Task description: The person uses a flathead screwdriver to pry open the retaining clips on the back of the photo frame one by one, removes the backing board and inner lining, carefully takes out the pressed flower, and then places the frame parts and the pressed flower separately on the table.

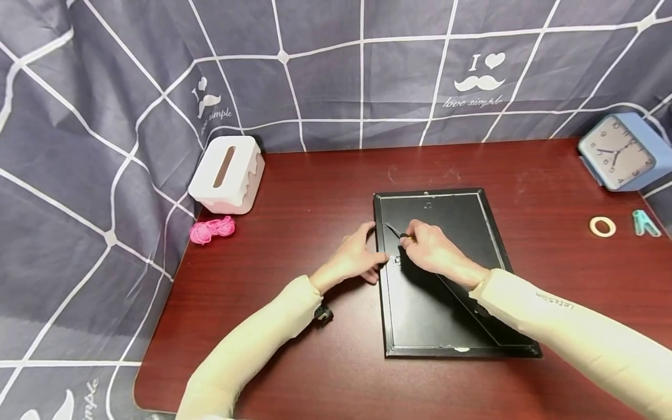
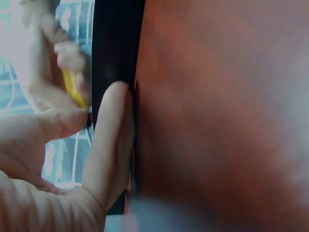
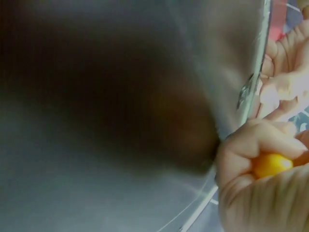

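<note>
A black picture frame (image 1: 441, 315) lies back side up on the table, its dark backing board facing me. My left hand (image 1: 356, 256) holds the frame's left edge, thumb on top and fingers along the outer side. In the left wrist view the index finger (image 2: 108, 130) lies straight against the black edge. Over the backing, my right hand (image 1: 431, 248) grips a screwdriver (image 1: 395, 231) with a yellow handle and slim metal shaft. The tip points at the backing's border near the left edge. In the right wrist view only the yellow handle end (image 3: 273, 165) shows inside the curled fingers.
A white tissue box (image 1: 223, 175) and pink yarn (image 1: 212, 230) are at the back left. At the right are a blue clock (image 1: 622, 154), a tape roll (image 1: 597, 227) and a teal clip (image 1: 644, 224). A grey checked curtain (image 1: 331, 87) hangs behind the red-brown table (image 1: 315, 181).
</note>
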### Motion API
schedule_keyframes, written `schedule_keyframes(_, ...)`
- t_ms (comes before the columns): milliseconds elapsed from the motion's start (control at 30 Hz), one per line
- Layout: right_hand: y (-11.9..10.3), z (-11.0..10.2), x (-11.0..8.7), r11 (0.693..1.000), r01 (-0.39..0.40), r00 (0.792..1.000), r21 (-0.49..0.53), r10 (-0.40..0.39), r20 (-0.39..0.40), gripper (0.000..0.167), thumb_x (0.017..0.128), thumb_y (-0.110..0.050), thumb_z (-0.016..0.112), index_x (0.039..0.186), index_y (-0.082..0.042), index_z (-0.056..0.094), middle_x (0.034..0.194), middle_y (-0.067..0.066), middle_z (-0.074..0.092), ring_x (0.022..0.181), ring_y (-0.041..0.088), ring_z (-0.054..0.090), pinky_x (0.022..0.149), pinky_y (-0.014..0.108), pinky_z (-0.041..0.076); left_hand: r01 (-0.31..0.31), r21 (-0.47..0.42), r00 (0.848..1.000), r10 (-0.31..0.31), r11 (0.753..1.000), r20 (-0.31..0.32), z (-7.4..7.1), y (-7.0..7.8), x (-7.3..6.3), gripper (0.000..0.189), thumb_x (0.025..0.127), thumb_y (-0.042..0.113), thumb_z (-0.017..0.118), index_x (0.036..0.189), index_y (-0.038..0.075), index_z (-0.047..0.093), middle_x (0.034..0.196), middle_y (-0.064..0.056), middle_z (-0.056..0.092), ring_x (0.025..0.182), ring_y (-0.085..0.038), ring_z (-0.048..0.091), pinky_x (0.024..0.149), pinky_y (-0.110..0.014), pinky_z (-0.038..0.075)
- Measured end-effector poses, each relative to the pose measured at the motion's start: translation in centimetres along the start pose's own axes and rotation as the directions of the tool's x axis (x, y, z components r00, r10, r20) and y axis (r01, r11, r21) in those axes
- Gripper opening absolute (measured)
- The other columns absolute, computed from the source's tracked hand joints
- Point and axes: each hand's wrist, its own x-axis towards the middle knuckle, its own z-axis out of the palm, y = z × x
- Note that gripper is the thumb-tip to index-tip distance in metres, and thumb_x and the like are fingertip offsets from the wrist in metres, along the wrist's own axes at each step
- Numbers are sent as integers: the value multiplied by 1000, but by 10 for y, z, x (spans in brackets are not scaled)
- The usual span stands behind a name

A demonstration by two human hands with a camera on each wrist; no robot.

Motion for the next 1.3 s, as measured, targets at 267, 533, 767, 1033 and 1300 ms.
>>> schedule_keyframes(267, 6, -8, 2, 992, 119, 993, 40, -119, -3, 14, 105, -28, 66, 93, -24, 60, 71, -2, 64, 63, 18, 61, 57, 34, 50, 18, -26, 1000, -17, 1000, 22, -3, 2, 14, 90, 98, 6, 76, 172, 18, 27, 75, -17, 73, 48, -19, 71, 55, -41, 69)
schedule_keyframes(533, 9, -6, 1, 981, 186, 982, 52, -183, -44, 16, 106, -28, 67, 94, -25, 57, 69, -4, 57, 62, 17, 54, 58, 32, 44, 17, -16, 999, -16, 1000, 40, -6, 4, 14, 86, 100, 6, 74, 171, 17, 27, 74, -17, 72, 48, -19, 71, 54, -39, 68)
schedule_keyframes(767, 8, 2, -2, 968, 250, 963, -6, -249, -104, 18, 106, -25, 67, 94, -23, 54, 66, -6, 50, 60, 14, 53, 55, 29, 42, 14, -6, 999, -14, 1000, 48, -8, 4, 14, 86, 101, 8, 74, 171, 16, 26, 75, -15, 72, 48, -17, 71, 54, -37, 68)
schedule_keyframes(1033, 4, 22, -8, 946, 294, 932, -139, -316, -176, 16, 104, -18, 64, 99, -16, 49, 63, -8, 52, 54, 11, 52, 49, 28, 42, 11, 11, 999, -11, 1000, 51, -7, 4, 15, 84, 101, 7, 75, 170, 15, 27, 76, -15, 73, 48, -17, 71, 54, -37, 68)
schedule_keyframes(1300, -45, 10, -41, 912, 315, 907, -263, -371, -199, 16, 99, -4, 62, 102, -4, 47, 62, 4, 55, 55, 28, 63, 45, 45, 49, 10, 7, 998, -10, 1000, 66, -6, 3, 18, 83, 102, 6, 73, 169, 14, 26, 77, -14, 72, 48, -18, 71, 55, -38, 68)
